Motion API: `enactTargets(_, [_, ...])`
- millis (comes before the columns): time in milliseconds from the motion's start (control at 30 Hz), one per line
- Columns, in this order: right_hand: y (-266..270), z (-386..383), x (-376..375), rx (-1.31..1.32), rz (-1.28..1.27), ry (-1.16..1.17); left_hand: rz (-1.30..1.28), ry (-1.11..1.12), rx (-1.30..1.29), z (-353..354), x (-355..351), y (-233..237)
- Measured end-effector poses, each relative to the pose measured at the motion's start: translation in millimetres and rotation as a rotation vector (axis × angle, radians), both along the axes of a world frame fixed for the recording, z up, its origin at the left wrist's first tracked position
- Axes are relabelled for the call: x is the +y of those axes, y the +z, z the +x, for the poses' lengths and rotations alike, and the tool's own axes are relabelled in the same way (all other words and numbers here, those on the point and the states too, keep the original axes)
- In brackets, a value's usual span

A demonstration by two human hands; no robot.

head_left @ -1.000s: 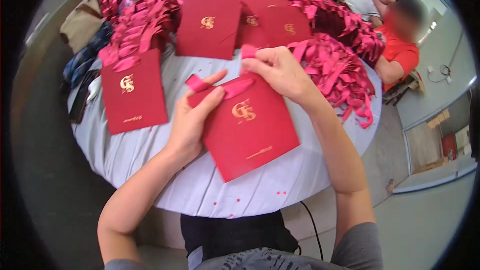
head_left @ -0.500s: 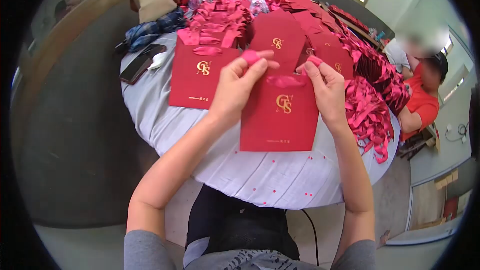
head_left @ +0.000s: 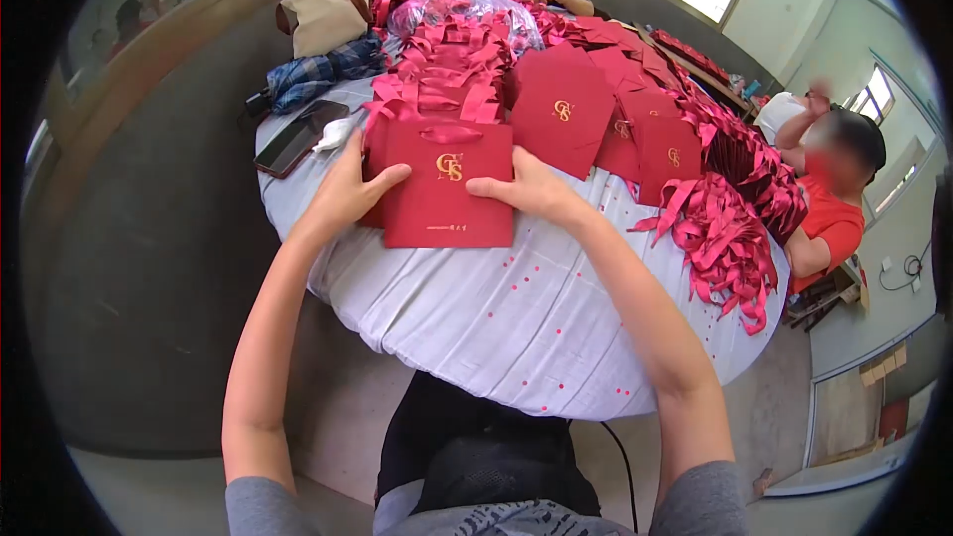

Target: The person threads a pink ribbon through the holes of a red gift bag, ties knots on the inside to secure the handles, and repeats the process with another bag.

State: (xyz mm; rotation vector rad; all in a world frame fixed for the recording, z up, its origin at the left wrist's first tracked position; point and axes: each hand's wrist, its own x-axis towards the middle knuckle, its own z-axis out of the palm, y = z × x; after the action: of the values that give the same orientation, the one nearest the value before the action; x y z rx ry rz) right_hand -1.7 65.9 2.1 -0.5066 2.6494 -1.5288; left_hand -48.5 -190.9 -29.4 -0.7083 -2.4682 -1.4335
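On the white-clothed table (head_left: 476, 357), toward the left edge, your left hand (head_left: 340, 191) and right hand (head_left: 542, 189) clamp the red bag (head_left: 447, 209) by its sides, apparently squaring it against the bag row (head_left: 444, 99); release calls for even loosening.

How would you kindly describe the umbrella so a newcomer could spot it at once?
On the round, white-covered table, look along the person's left edge. Between the cream handbag and the smartphone lies the folded umbrella, the only blue plaid thing.
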Motion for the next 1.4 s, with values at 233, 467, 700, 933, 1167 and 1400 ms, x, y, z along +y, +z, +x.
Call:
enactTargets(233, [-9.0, -8.0, -23.5, 0.012, -0.143, -0.201, 0.033, 0.001, 0.142, -23.8, 18.0, -6.6])
enactTargets(467, [-24.9, -37.6, -28.8, 0.021, -0.219, -0.287, 0.236, -0.137, -0.355, -45.2, 11.6, 26.2])
enactTargets(700, [-15.1, -49.1, -39.0, -0.132, -0.543, -0.27, 0.326, -0.212, -0.532, -66.8, 19.5, 25.1])
enactTargets(933, [7.2, -84.7, -36.0, 0.103, -0.585, -0.286, 0.465, -0.238, -0.271, -110.4, 38.0, 35.9])
enactTargets(1167, [-26.0, -118.0, -9.9, 0.259, -0.183, -0.307, 0.246, 0.043, -0.162, -120.7, 47.8, 13.6])
enactTargets(1400, [-29.1, -77.6, -1.3, 0.205, -0.079, -0.341, 0.256, -0.019, -0.078, -119.6, 36.9, -9.6])
